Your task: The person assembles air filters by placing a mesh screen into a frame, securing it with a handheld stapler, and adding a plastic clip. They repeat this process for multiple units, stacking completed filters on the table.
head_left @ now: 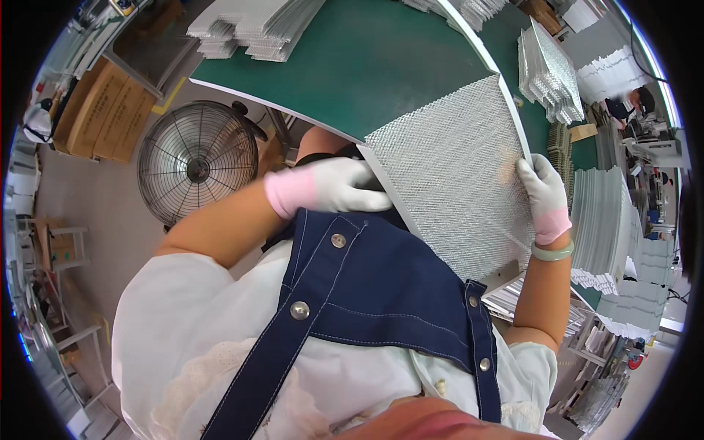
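You hold one mesh panel [447,176] over the green bench [352,66]. Your left hand [345,187] and right hand [544,196] each close their fingers on an edge. Two mesh stacks [253,26] sit behind.

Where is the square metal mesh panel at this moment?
In the head view, the metal mesh panel is right of centre, held between the left hand and the right hand, at the near edge of the green table.

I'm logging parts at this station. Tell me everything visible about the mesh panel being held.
The mesh panel is a flat, square sheet of silvery expanded-metal mesh with a thin pale frame. It is held tilted over the edge of the green table. The gloved left hand grips its near-left edge and the gloved right hand its right edge.
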